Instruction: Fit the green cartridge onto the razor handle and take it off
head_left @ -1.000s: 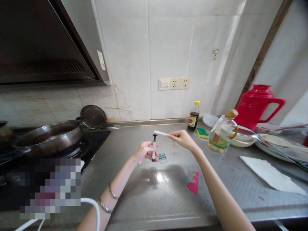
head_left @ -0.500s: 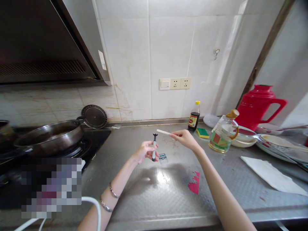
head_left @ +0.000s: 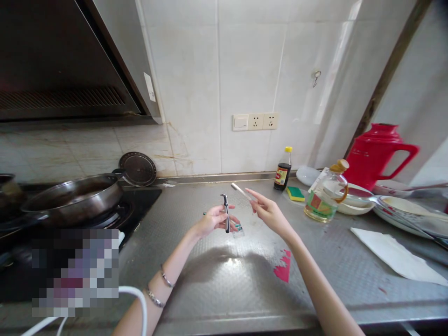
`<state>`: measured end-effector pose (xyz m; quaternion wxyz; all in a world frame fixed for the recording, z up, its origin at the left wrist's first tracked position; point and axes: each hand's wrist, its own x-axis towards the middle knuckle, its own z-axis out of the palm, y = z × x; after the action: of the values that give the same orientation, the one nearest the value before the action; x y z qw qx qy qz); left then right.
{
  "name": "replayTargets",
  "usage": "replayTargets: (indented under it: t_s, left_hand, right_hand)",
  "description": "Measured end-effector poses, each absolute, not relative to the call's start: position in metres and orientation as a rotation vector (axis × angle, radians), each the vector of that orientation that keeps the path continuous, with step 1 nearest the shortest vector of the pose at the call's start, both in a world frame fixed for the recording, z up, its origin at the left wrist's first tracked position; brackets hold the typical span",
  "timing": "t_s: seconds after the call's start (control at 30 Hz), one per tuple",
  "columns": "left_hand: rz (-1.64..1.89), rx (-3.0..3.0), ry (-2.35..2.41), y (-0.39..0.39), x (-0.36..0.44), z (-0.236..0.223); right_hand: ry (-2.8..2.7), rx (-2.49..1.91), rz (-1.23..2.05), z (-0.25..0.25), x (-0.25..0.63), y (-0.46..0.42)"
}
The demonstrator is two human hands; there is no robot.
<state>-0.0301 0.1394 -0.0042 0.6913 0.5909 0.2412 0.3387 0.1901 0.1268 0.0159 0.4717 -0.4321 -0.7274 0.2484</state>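
Note:
My left hand (head_left: pixel 211 221) holds a grey and black razor handle (head_left: pixel 227 218) upright between thumb and fingers. At its top, the dark fork-shaped end points to the left, and no blade cartridge shows on it. My right hand (head_left: pixel 270 211) pinches a thin white stick (head_left: pixel 241 191) that slants up to the left, its tip to the right of the razor's top and apart from it. Partly hidden behind my left fingers, a small clear pack with green and dark razor cartridges (head_left: pixel 239 228) lies on the steel counter (head_left: pixel 217 289).
A pan (head_left: pixel 75 200) sits on the stove at left. To the right stand a soy sauce bottle (head_left: pixel 282 172), a sponge (head_left: pixel 296 194), a glass oil jug (head_left: pixel 322 200), a red thermos (head_left: pixel 374 154) and stacked dishes. A pink scrap (head_left: pixel 283 268) and a white cloth (head_left: pixel 392 252) lie nearer.
The razor handle has turned in my left hand, so its top now shows from the side, and those fingers have spread. The white stick has tilted more steeply as my right hand turned.

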Motion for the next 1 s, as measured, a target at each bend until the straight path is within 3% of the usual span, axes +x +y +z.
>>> replayTargets:
  t_s: [0.33,0.7,1.0]
  left_hand:
    - [0.768,1.36,0.467,0.136,-0.029,-0.003]
    - [0.734,1.422,0.561,0.138,-0.029,-0.007]
    - [0.942,1.679,0.69,0.151,-0.028,-0.019]
  right_hand:
    - [-1.822,-1.013,0.4,-0.003,0.154,0.078]
    - [-1.731,-1.059,0.256,-0.015,0.151,0.082]
    - [-1.78,-1.121,0.233,-0.007,0.175,0.074]
